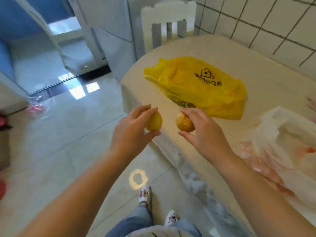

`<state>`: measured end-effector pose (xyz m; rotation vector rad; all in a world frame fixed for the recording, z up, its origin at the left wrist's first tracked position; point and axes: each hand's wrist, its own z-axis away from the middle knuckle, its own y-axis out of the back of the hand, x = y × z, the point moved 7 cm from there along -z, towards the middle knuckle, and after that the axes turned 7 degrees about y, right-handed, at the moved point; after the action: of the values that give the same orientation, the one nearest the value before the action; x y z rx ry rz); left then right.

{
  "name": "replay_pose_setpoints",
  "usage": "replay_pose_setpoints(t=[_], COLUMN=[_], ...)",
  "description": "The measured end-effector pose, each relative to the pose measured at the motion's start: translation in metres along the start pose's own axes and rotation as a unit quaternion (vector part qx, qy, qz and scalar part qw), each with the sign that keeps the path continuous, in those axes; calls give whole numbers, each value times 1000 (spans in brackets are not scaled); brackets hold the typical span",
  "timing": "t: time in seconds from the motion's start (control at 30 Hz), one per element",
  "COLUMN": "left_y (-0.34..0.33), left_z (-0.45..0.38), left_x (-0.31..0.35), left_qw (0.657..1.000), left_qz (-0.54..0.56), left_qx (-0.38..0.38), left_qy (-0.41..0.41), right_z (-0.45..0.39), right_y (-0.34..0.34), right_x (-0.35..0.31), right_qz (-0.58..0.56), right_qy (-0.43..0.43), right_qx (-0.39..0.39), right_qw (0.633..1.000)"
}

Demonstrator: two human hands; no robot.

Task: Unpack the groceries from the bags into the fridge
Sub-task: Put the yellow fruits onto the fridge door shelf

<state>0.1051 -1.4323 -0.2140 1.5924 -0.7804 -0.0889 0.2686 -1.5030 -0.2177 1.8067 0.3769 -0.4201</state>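
With one round yellow fruit held in each hand, I read this moment as the carry between the bench and the fridge. My left hand [131, 127] grips a smooth yellow fruit [153, 122], its fingers [142, 109] curled over the top and the thumb pressed beneath; my right hand [203, 129] grips a rougher, browner fruit [185, 123] in the same way, fingers above and thumb below. Both fruits hang just off the near corner of the bench [171, 48], side by side and apart from each other, with neither touching its surface. Each is close to round, so I see no long axis that would govern how it is set down. On the bench behind them lies a yellow bag [196, 86], flattened and seemingly emptied, and to the right sits a white bag [287, 134] with red print, blurred so that I cannot tell what it holds. A tall white appliance [109, 19] stands at the upper left, beyond the white chair [168, 14]; I take it for the fridge, though its door and handle are not clear to me. If so, it lies ahead and to the left, nearer the left hand. Since both hands are full, I judge that one fruit must be shifted or set down before a door can be pulled.
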Motion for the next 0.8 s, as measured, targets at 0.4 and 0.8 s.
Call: replay_pose_setpoints(t=[0.4, 0.8], left_y=[99, 207], left_z=[29, -5], left_x=[-210, -427], left_qw=[988, 978], left_qz=[-7, -17], left_qx=[68, 115], left_qy=[137, 172], right_z=[-125, -269], right_y=[-115, -236], right_x=[-188, -352], right_qz=[1, -12], right_qy=[140, 205], right_qx=[-38, -51], right_qw=[989, 977])
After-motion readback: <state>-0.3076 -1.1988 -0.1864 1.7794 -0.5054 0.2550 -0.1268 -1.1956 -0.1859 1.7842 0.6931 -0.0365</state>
